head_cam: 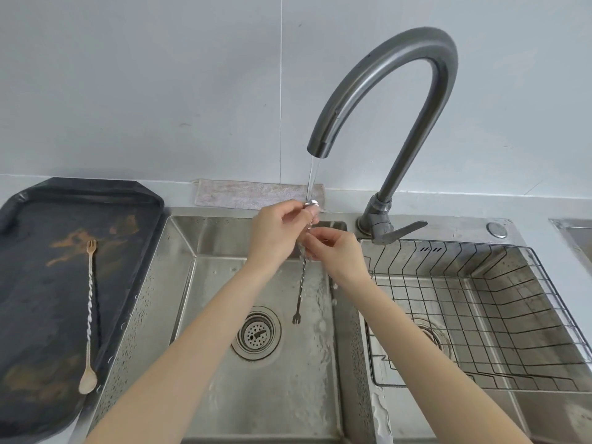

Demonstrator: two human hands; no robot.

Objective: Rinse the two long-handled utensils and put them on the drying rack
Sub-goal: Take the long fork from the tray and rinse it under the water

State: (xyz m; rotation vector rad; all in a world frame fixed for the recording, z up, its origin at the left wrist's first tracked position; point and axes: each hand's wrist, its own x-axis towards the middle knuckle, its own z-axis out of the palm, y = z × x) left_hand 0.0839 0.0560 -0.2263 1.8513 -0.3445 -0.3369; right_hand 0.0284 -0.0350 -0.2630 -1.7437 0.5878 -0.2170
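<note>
A silver twisted-handle utensil [301, 277] hangs upright over the left sink basin [221, 373], its small fork end down and its spoon end up under the running water. My left hand [279, 230] pinches its spoon end at the stream. Just below, my right hand [333, 248] grips the upper handle. A second twisted utensil [90, 306], gold at both ends, lies on the black tray [41, 363] at the left, fork end away from me. The wire drying rack [544, 299] sits in the right basin and holds nothing that I can see.
The grey curved faucet [403, 91] rises behind the basins, its lever [402, 229] pointing right. A folded cloth [243, 195] lies against the wall behind the sink. The drain strainer [255, 334] sits in the left basin floor.
</note>
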